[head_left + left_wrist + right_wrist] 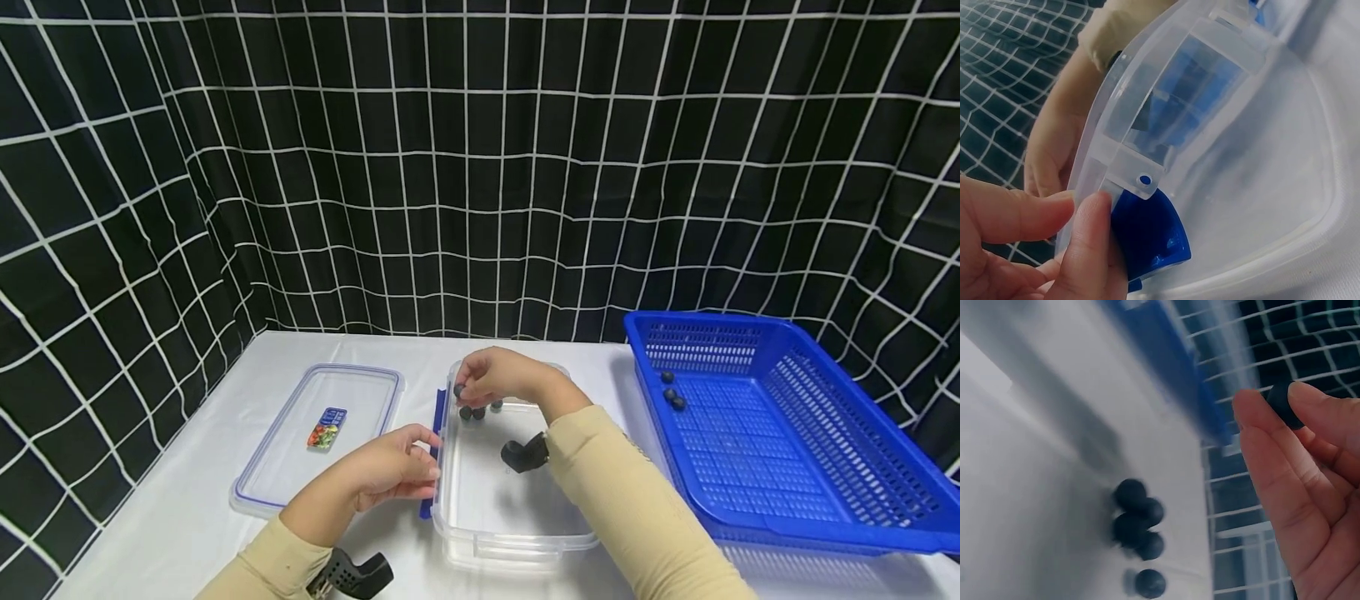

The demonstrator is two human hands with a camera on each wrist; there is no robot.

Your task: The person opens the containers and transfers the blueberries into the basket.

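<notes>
In the head view, my right hand point(491, 375) is over the far left part of a clear plastic container point(525, 542). A blueberry point(1284, 406) is pinched between its thumb and fingertips. Below it, several blueberries point(472, 412) lie on the container's floor; the right wrist view shows them bunched together. My left hand point(397, 467) is at the container's left side, its thumb and fingers spread lightly at the wall. Beside those fingertips a blue latch point(1150, 234) hangs folded outward.
To the right stands a blue basket point(757, 442) with several blueberries point(672, 397) near its left wall. At left lies a clear lid point(281, 475) with a blue seal and a fruit-pictured label point(327, 429). A black grid-patterned curtain point(480, 167) borders the white table point(187, 492).
</notes>
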